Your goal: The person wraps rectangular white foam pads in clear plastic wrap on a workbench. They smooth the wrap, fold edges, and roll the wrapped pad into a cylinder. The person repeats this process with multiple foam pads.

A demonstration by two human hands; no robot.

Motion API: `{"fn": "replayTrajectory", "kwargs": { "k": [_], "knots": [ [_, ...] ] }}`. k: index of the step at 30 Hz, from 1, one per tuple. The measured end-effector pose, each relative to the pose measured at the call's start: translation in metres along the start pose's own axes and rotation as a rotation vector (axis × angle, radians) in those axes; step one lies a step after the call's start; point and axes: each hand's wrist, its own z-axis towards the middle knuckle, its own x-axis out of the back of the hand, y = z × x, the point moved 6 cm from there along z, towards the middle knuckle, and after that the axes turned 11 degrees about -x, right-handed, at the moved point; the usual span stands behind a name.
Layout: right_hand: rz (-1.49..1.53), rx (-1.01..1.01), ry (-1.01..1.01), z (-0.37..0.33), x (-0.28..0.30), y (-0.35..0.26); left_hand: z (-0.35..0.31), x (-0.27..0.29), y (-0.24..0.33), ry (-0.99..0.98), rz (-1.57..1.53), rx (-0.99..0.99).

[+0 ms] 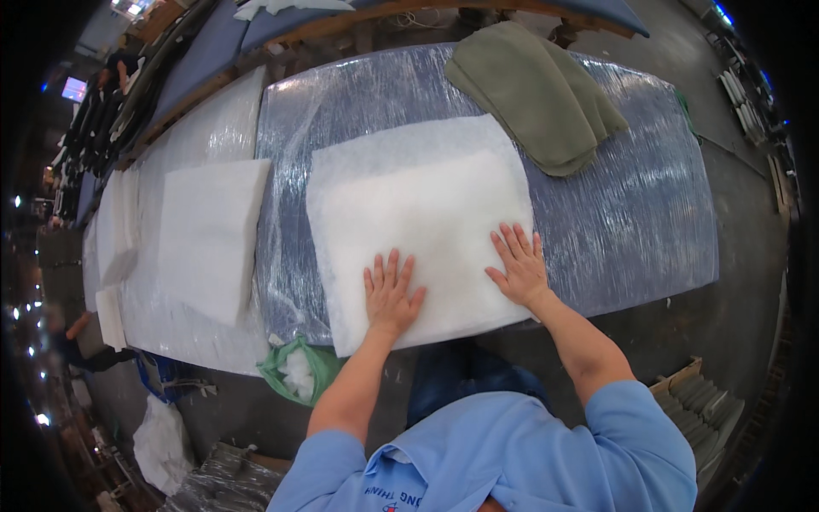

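A square white batting pad [418,205] lies on a thinner, translucent white sheet [354,154] that shows beyond its far edge. Both rest on a table wrapped in clear plastic film [631,230]. My left hand [392,294] presses flat on the pad's near left part, fingers spread. Flat near the pad's right edge is my right hand [519,266], its fingers also apart. Neither hand grips anything. Beyond the pad, to the right, folded olive-green fabric [537,94] lies on the film, close to the sheet's far right corner.
More white batting [209,235] is stacked on the table's left part. A green bag [303,371] with white fluff hangs at the near edge. Grey-green pieces [699,418] stand in a crate at lower right. Another person's arm [81,324] shows at far left.
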Motion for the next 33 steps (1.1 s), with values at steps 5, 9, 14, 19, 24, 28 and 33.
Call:
{"fn": "replayTrajectory", "kwargs": {
  "k": [5,9,14,19,24,28,33],
  "knots": [
    [-0.005,-0.035,-0.003,-0.004,0.005,-0.024,-0.004,0.009,0.014,0.003,-0.041,-0.084],
    [0.112,0.080,-0.012,-0.021,-0.013,-0.107,-0.019,-0.008,0.025,-0.060,0.031,-0.055],
    [0.138,0.138,-0.039,-0.020,-0.037,-0.087,-0.037,-0.015,0.018,-0.112,0.068,0.048],
    [0.146,0.100,-0.054,-0.020,-0.025,-0.056,-0.064,0.005,-0.010,-0.015,0.095,0.082],
    [0.141,0.065,-0.070,-0.019,-0.019,-0.063,-0.057,0.016,-0.001,0.011,-0.011,0.086],
    [0.118,0.132,-0.091,-0.040,-0.015,-0.102,-0.051,0.010,0.023,0.009,0.004,0.028],
    [0.168,0.268,-0.158,-0.063,-0.025,-0.095,-0.062,0.000,0.019,-0.086,0.003,0.026]
  ]
}}
